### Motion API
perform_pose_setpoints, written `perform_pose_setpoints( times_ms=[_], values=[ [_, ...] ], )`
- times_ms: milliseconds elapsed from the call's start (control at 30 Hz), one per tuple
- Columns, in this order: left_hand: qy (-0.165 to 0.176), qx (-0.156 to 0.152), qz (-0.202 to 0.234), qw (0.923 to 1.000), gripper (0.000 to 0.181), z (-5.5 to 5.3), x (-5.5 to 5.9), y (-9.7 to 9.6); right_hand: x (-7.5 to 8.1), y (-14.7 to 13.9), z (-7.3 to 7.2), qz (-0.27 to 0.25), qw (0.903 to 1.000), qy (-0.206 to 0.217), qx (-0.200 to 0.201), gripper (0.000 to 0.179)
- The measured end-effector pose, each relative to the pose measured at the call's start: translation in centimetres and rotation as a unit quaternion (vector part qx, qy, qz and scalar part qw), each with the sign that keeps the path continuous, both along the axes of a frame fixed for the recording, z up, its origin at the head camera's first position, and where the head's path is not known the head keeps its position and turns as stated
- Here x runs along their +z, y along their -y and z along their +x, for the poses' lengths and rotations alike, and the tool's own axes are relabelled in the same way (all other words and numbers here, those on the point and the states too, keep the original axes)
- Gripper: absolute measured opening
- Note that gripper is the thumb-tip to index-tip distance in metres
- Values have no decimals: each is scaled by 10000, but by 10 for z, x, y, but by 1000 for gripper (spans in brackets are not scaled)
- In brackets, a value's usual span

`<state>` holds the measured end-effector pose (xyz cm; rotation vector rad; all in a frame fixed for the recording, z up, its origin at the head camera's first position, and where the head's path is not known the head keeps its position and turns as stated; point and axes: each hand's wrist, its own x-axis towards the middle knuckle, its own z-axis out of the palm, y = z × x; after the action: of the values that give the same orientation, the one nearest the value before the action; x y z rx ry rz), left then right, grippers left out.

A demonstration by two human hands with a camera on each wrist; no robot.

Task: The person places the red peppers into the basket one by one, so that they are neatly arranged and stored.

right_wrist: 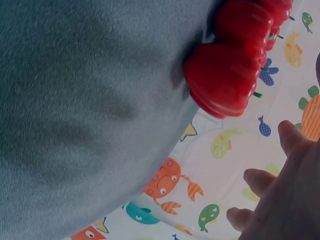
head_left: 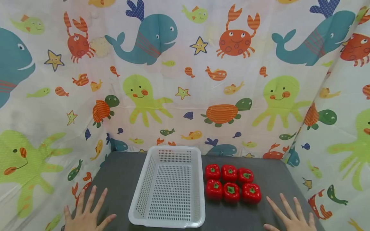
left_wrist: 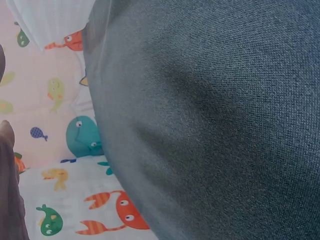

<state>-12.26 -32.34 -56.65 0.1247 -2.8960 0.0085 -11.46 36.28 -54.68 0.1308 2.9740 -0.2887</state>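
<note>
My left hand (head_left: 83,218) is spread with fingers straight over the dark table, left of a white plastic basket (head_left: 137,189), and holds nothing. On the other side my right hand (head_left: 293,219) is likewise spread, fingers apart, near the front right of the table. Several red bell peppers (head_left: 251,193) with green stems stand in two rows between the basket and the right hand. The right wrist view has the nearest pepper (right_wrist: 222,77) up beyond the right hand's fingers (right_wrist: 260,182). Only a sliver of the left hand (left_wrist: 9,190) shows in the left wrist view.
The basket has slotted walls and a perforated floor, with nothing in it. A dark grey cloth (head_left: 231,216) covers the table. Curtains (head_left: 185,38) printed with sea animals hang behind and along both sides, right at the table's edges.
</note>
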Motion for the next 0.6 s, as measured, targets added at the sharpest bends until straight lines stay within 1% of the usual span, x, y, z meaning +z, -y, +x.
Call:
perform_pose_setpoints(
  times_ms=[100, 200, 300, 400, 467, 500, 600],
  values=[
    [16, -14, 61, 10000, 110, 0, 0, 0, 1, -1, -1, -97, 9999, 125, -13, 104],
    [132, -28, 221, 9997, 108, 0, -1, 0, 3, -4, -4, -230, 9994, 262, -21, 104],
    [363, -58, 495, 9981, 105, -1, 0, -1, 8, -6, -6, -312, 9991, 293, -26, 103],
    [693, -103, 885, 9936, 102, -3, 2, -3, 13, -7, -10, -325, 9990, 298, 10, 104],
    [943, -141, 1125, 9891, 100, -5, 4, -5, 16, -7, -13, -301, 9992, 216, 115, 105],
    [1061, -162, 1217, 9868, 100, -6, 5, -7, 17, -6, -14, -329, 9992, 102, 209, 106],
    [1377, -279, 1492, 9788, 98, -10, 9, -12, 17, -4, -19, -578, 9963, -437, 469, 106]
  ],
)
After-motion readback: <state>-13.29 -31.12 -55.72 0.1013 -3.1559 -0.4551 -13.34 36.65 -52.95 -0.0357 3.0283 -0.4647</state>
